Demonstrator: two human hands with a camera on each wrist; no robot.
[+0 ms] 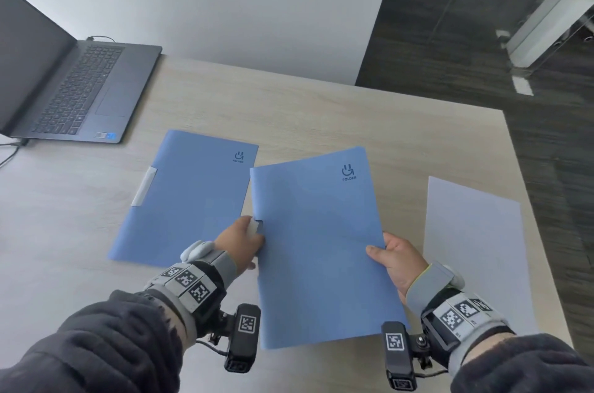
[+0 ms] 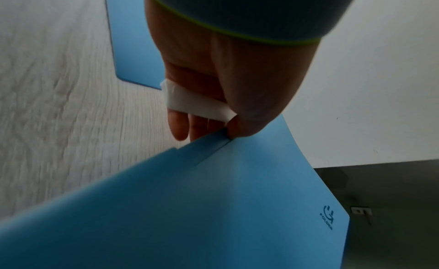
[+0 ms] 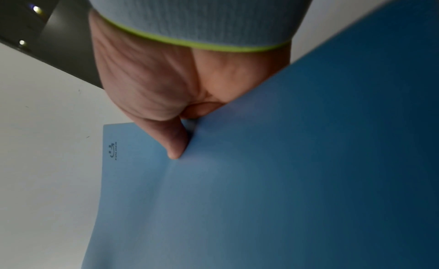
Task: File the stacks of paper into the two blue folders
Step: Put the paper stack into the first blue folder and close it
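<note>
A blue folder (image 1: pixel 315 241) is held up off the desk between both hands. My left hand (image 1: pixel 244 240) grips its spine edge and holds a white clip bar (image 2: pixel 197 101) against the palm. My right hand (image 1: pixel 390 259) pinches the folder's open right edge, thumb (image 3: pixel 174 143) on the cover (image 3: pixel 261 179). A second blue folder (image 1: pixel 189 196) lies flat on the desk to the left, with its white clip bar (image 1: pixel 144 187) on the spine. A stack of white paper (image 1: pixel 475 251) lies to the right.
An open laptop (image 1: pixel 74 87) sits at the desk's far left, with a cable at its side. The light wooden desk (image 1: pixel 321 113) ends at the right along a dark floor. A white wall stands behind the desk.
</note>
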